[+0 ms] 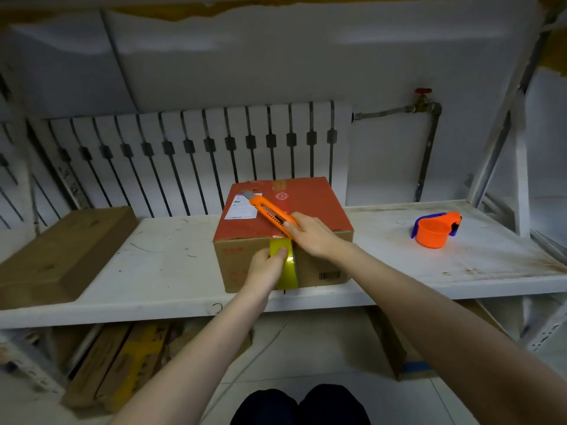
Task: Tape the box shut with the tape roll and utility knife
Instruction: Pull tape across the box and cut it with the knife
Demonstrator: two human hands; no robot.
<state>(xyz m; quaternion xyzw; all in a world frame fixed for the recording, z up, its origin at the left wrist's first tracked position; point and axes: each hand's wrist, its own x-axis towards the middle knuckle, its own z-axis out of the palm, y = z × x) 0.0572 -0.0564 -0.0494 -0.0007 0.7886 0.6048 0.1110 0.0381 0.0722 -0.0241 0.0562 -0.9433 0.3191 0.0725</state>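
Note:
A cardboard box (319, 207) with a red top stands on the white shelf (171, 265), flaps down. My left hand (267, 266) grips a yellowish tape roll (288, 273) pressed against the box's front face, with tape running up to the top edge. My right hand (313, 234) holds an orange utility knife (270, 211) over the front top edge, its blade end pointing away to the far left across the red top.
A flat brown cardboard package (61, 253) lies at the shelf's left. An orange and blue tape dispenser (435, 228) sits at the right. A white radiator (196, 154) and a pipe with a red valve (425, 99) stand behind. Cardboard is stacked under the shelf.

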